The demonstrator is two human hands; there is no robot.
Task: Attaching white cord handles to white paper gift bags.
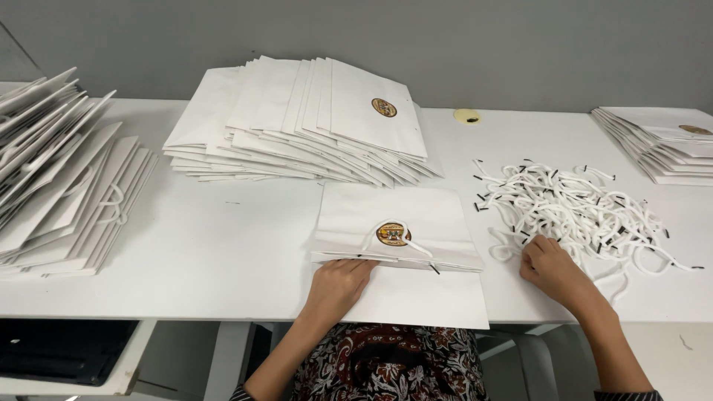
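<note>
Reaching right hand [551, 269], fingers curling on the cords [579, 212] lying just beyond it; left hand [338, 286] pressing flat, fingers together, on bag [401, 223].

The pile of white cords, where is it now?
In the head view the pile of white cords lies on the table's right side, under the right hand, beside the flat bag.
</note>
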